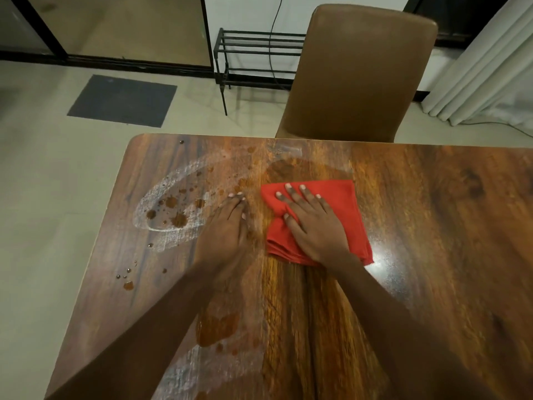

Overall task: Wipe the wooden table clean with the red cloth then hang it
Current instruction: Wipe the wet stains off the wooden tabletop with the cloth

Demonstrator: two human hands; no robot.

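Right hand [314, 226] flat on folded red cloth [340, 197], glossy wooden table [432, 226].

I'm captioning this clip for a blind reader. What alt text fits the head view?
A person's right hand presses a folded red cloth flat on a wooden table, while the left hand rests beside it. Brown spills and whitish smears lie to the left; a brown chair stands beyond.
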